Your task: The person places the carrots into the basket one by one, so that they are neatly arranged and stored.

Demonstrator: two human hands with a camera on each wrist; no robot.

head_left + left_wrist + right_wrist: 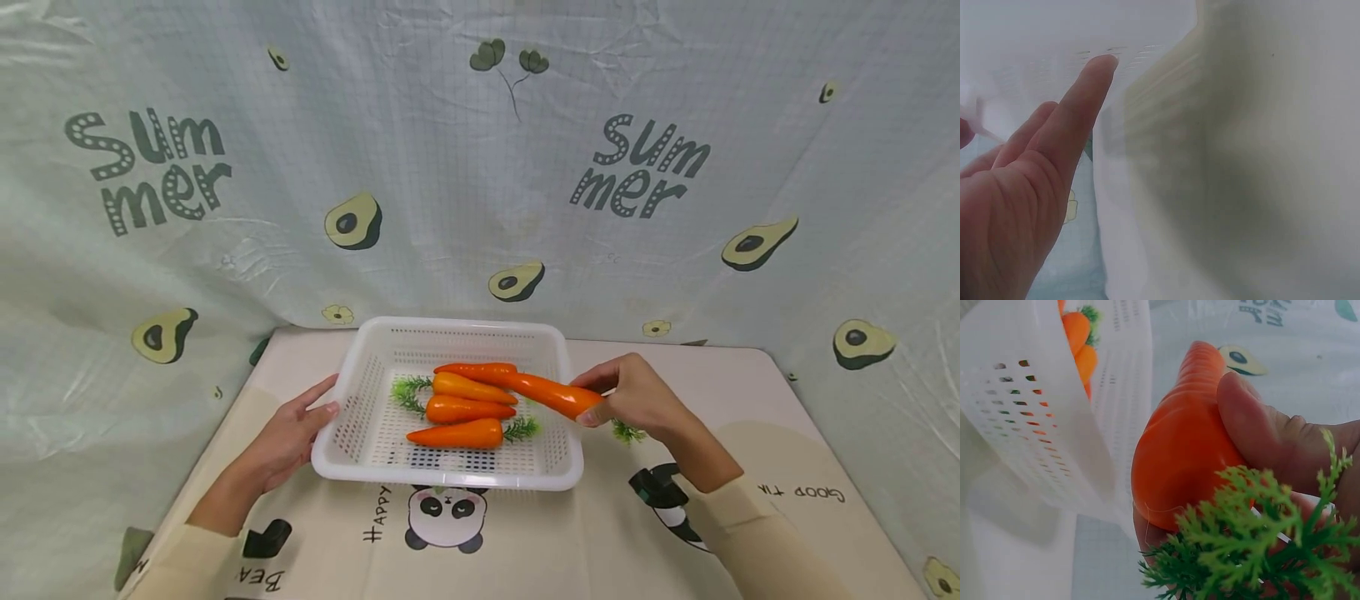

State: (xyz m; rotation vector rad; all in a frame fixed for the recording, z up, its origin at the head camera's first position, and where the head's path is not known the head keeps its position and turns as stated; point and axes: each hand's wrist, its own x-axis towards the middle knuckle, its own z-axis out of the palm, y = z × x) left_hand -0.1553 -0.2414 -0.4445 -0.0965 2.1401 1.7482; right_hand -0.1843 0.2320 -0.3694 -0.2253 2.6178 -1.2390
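Observation:
In the head view, a white plastic basket (446, 480) with slotted walls holds several orange carrots (459, 434) with green leafy tops. My left hand (294, 429) grips its left side, thumb at the rim. The left wrist view shows the long fingers (1082, 100) lying along the outside of the slotted wall. With my right hand (628, 393) I hold another carrot (553, 393) by its thick end. Its tip points left over the basket's right rim, overlapping the rearmost carrot in this view. Green leaves (1241, 531) hang from the held carrot beneath the right hand.
A cream tablecloth (555, 542) with panda drawings and lettering covers the table. Behind and at both sides hangs a pale curtain (435, 167) printed with avocados and words, close to the table's back edge.

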